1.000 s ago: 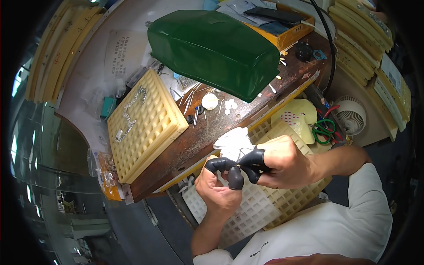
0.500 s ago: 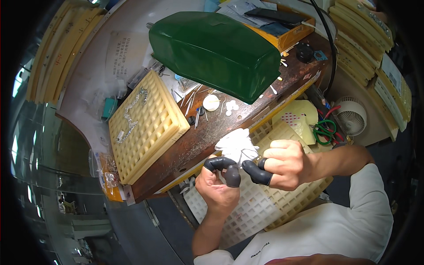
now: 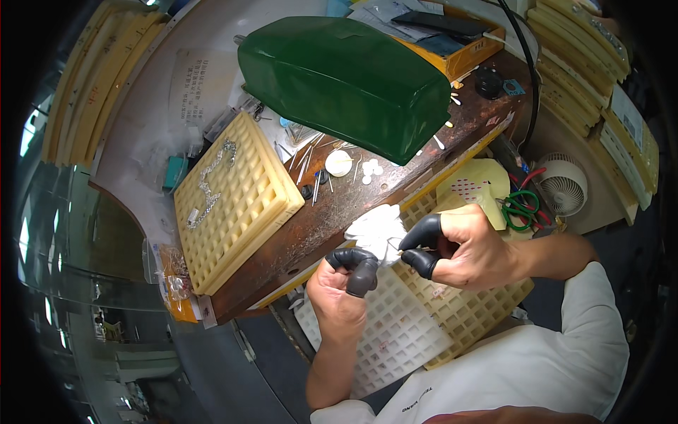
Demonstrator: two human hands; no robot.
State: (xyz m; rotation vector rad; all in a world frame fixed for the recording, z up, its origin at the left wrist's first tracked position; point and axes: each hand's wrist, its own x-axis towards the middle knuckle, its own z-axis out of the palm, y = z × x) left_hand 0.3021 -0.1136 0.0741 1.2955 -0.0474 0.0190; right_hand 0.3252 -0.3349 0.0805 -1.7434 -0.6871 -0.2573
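Currently, at lower centre of the frame: my left hand [image 3: 341, 286], thumb and forefinger in black finger cots, closed on the lower edge of a white cloth [image 3: 378, 230]. My right hand [image 3: 462, 247], also cotted on thumb and forefinger, is pinched shut on a small thin piece [image 3: 408, 250], too small to make out, held against the cloth's right edge.

Item, cloth: soft, light, crumpled; I judge it gives under any pinch, so a bunched fold is the place to hold it.

Item, thin piece: I judge it light, slight and easy to drop or bend; best held by fingertips near its end, cots giving grip.

Item, white grid tray [image 3: 395, 332] below both hands; yellow grid tray [image 3: 470, 311] beside it, lower right.

Item, second yellow tray [image 3: 240, 205] at centre left, a silvery chain-like thing [image 3: 208, 184] lying on it.

Item, brown bench [image 3: 332, 212] with small white discs [image 3: 371, 172] and thin pins [image 3: 307, 166]; green cover [image 3: 346, 78] at upper centre; small fan [image 3: 565, 185] at right.
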